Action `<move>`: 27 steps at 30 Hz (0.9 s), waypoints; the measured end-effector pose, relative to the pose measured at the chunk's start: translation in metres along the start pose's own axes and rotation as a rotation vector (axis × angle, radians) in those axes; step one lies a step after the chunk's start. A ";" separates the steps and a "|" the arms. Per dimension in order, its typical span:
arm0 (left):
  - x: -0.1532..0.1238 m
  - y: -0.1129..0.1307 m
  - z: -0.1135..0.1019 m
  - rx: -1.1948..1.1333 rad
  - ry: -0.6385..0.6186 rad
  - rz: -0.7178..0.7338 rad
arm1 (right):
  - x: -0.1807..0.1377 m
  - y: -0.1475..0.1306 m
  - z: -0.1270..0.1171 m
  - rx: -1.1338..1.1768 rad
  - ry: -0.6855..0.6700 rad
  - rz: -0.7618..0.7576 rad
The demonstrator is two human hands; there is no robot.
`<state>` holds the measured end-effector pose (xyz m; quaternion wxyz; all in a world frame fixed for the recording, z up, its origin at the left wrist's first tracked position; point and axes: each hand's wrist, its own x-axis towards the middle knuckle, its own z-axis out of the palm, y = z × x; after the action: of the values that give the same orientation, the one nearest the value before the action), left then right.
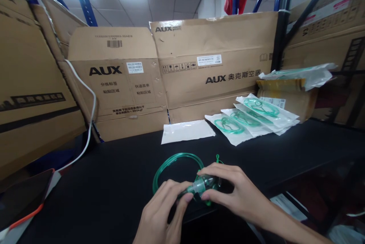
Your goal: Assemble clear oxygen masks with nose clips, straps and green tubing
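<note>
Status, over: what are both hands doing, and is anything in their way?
Left hand pinching at connector, right hand on clear plastic piece. Green tubing looped just beyond. No obstruction seen; packets lie farther back.

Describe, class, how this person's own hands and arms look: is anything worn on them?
The left hand and right hand are both bare, with slender fingers and no glove or ring in sight. The right forearm shows no sleeve, watch or bracelet as far as the picture's edge. The left forearm is out of frame, so its covering cannot be told.
</note>
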<state>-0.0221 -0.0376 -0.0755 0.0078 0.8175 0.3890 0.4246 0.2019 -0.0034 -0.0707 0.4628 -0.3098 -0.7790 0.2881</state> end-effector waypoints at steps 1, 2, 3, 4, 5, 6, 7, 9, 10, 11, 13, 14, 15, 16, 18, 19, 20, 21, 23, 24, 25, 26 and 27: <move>0.000 0.000 0.000 0.002 0.008 -0.003 | 0.000 0.000 0.000 -0.006 -0.001 -0.005; -0.001 0.000 0.000 0.011 0.021 -0.006 | -0.001 0.001 0.000 -0.014 0.001 -0.018; -0.001 -0.001 0.000 0.027 0.032 -0.015 | -0.001 0.002 0.001 -0.022 0.003 -0.036; -0.002 -0.003 0.001 0.048 0.046 -0.027 | -0.002 0.003 0.001 -0.030 0.004 -0.054; -0.002 -0.004 0.001 0.069 0.059 -0.041 | -0.002 0.004 0.002 -0.036 0.008 -0.073; -0.003 -0.005 0.001 0.085 0.068 -0.059 | -0.003 0.005 0.003 -0.040 0.013 -0.089; -0.003 -0.006 0.001 0.094 0.075 -0.076 | -0.004 0.006 0.004 -0.043 0.015 -0.100; -0.003 -0.005 0.002 0.095 0.080 -0.097 | -0.004 0.006 0.004 -0.046 0.019 -0.107; -0.003 -0.004 0.003 0.090 0.079 -0.096 | -0.003 0.006 0.004 -0.047 0.019 -0.102; -0.003 -0.003 0.004 0.084 0.081 -0.090 | -0.003 0.004 0.004 -0.047 0.016 -0.091; -0.001 0.000 0.007 0.076 0.101 -0.052 | -0.001 0.001 0.002 -0.049 0.007 -0.043; 0.000 0.002 0.008 0.077 0.112 -0.030 | -0.001 -0.001 0.000 -0.048 0.004 -0.015; 0.003 0.004 0.010 0.082 0.122 -0.011 | 0.000 -0.002 -0.001 -0.044 0.007 0.012; 0.006 0.006 0.011 0.094 0.128 0.002 | 0.001 -0.004 -0.003 -0.035 0.013 0.035; 0.014 0.010 0.013 0.124 0.120 0.006 | 0.003 -0.006 -0.005 -0.005 0.039 0.084; 0.019 0.012 0.014 0.138 0.111 0.002 | 0.003 -0.006 -0.006 0.017 0.056 0.108; 0.024 0.014 0.014 0.150 0.108 0.002 | 0.004 -0.006 -0.007 0.040 0.072 0.133; 0.028 0.015 0.015 0.161 0.108 0.003 | 0.004 -0.006 -0.008 0.063 0.086 0.157; 0.035 0.018 0.016 0.181 0.128 0.008 | 0.005 -0.004 -0.009 0.100 0.102 0.195; 0.037 0.019 0.017 0.190 0.138 0.009 | 0.005 -0.003 -0.009 0.112 0.103 0.207; 0.037 0.019 0.017 0.198 0.143 0.003 | 0.005 -0.003 -0.009 0.117 0.101 0.215; 0.037 0.020 0.017 0.203 0.144 -0.007 | 0.005 -0.002 -0.009 0.116 0.098 0.220; 0.035 0.020 0.018 0.208 0.138 -0.019 | 0.005 -0.002 -0.009 0.112 0.096 0.222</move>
<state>0.0145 -0.0229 -0.0557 -0.0997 0.7789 0.4384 0.4372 0.2078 0.0006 -0.0634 0.4812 -0.3811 -0.6996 0.3656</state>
